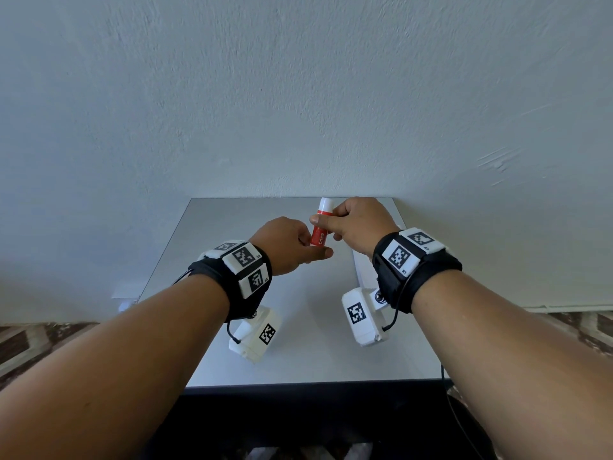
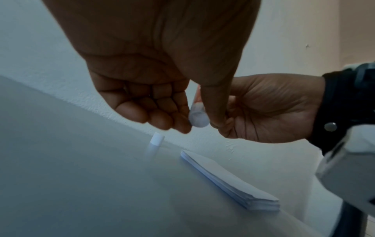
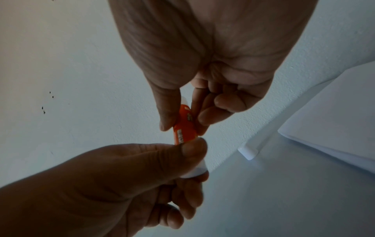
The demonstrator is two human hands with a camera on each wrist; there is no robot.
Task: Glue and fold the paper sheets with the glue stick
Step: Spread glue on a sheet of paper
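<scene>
1. Two hands share one thing: the glue stick (image 1: pixel 319 226), held in the air above the desk (image 1: pixel 205 227), nearly upright with its long axis leaning a little to the right at the top.
2. At the stick's lower end, the left hand (image 1: pixel 289 244) pinches the white base between thumb and curled fingers; the left wrist view looks straight at that round base (image 2: pixel 198 118).
3. Higher up the stick, the right hand (image 1: pixel 356 224) clasps the red barrel just under the white top, thumb on one side and fingers curled on the other.
4. Neither hand is nearer in any useful sense, since both already touch the stick, the left below and the right above.
5. A small white cap (image 2: pixel 156 139) stands on the desk beyond the stick, close to the wall (image 1: pixel 298 94), so the stick looks uncapped; whether glue is wound out cannot be told.
6. To the right of the stick and below it lies the stack of paper sheets (image 2: pixel 229 181), flat on the desk, mostly under the right forearm in the head view.
7. My guess is that the base gets twisted next, then the stick's top tipped down and rightward to the sheets.
</scene>
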